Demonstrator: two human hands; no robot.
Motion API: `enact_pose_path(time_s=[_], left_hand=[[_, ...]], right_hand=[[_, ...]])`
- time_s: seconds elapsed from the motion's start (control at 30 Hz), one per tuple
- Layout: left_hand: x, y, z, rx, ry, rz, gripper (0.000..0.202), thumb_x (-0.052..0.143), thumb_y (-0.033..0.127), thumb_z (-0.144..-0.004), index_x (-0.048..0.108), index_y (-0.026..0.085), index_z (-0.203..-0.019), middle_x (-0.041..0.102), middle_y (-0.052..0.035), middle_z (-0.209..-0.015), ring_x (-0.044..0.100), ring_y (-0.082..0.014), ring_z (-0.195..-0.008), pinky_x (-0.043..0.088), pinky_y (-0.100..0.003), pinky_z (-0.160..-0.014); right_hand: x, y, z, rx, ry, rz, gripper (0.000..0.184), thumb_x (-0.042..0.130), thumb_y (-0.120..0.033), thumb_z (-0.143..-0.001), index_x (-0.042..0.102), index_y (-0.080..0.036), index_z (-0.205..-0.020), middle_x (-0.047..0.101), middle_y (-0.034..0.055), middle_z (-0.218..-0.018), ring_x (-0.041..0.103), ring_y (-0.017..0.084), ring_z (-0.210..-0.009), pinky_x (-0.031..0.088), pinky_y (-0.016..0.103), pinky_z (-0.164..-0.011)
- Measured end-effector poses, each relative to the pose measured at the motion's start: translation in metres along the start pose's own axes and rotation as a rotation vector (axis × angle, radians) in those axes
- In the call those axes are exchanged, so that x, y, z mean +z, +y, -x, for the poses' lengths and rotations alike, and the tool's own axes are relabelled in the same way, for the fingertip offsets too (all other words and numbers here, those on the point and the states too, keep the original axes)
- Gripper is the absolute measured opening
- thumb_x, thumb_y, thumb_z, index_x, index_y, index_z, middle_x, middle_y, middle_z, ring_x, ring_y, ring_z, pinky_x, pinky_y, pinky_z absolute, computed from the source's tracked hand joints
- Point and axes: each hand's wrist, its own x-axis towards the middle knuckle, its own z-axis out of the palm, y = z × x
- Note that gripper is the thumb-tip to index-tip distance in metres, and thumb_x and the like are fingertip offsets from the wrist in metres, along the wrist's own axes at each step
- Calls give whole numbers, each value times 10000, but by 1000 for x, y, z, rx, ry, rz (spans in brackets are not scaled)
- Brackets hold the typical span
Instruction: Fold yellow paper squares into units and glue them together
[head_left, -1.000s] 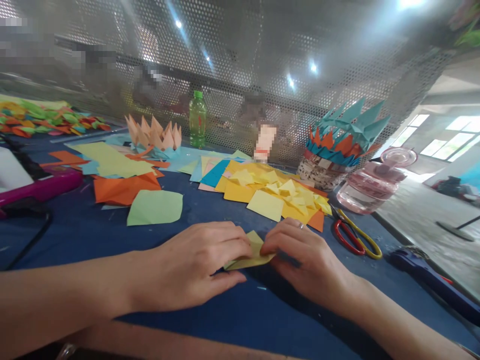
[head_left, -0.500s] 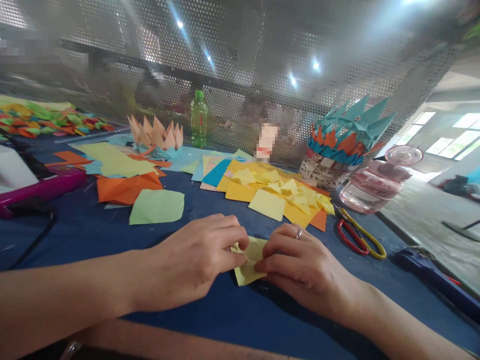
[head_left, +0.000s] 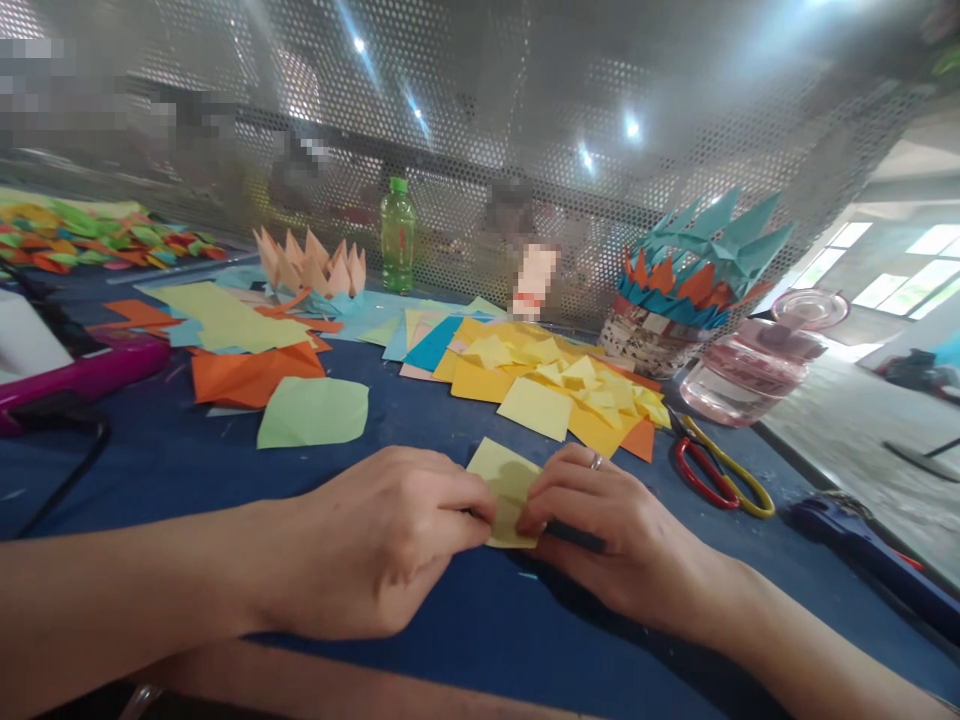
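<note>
Since I am watching from far away, I look first at the folded yellow paper (head_left: 506,490), which sits between both hands over the blue worktop (head_left: 420,660). The left hand (head_left: 375,545) and the right hand (head_left: 615,530) are almost shut, pinching it from each side, and this seems to keep the folds from slipping. I cannot tell if it touches the worktop. Just past it lies a yellow paper pile (head_left: 534,408), perhaps kept apart by color. A green paper (head_left: 313,412) lies further left. Red and yellow scissors (head_left: 712,475) lie close to the right hand, easy to reach.
</note>
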Motion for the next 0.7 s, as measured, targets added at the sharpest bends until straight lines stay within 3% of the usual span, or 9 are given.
enact_pose_path(time_s=[0.17, 0.3, 0.7], left_hand=[[-3, 0, 1, -6, -48, -8, 343, 433, 34, -811, 716, 166, -954, 718, -48, -1016, 676, -211, -864, 534, -325, -734], [-3, 0, 1, -10, -55, 14, 326, 448, 47, -809, 714, 167, -954, 710, -42, -1026, 679, -214, -871, 537, -330, -741], [-2, 0, 2, -78, -46, 108, 307, 434, 35, -797, 692, 176, -888, 705, -26, -981, 693, -182, -816, 506, -265, -658]], right_hand=[[3, 6, 1, 190, -34, -187, 109, 729, -253, -852, 655, -191, -802, 660, 4, -838, 578, 146, -836, 448, 284, -786], [4, 3, -1, 319, -12, -230, 136, 734, -207, -842, 633, -186, -754, 625, -17, -790, 563, 126, -781, 430, 254, -724], [18, -6, -5, 439, 83, -78, 157, 665, -208, -857, 584, -200, -723, 621, -9, -731, 546, 153, -708, 400, 282, -647]])
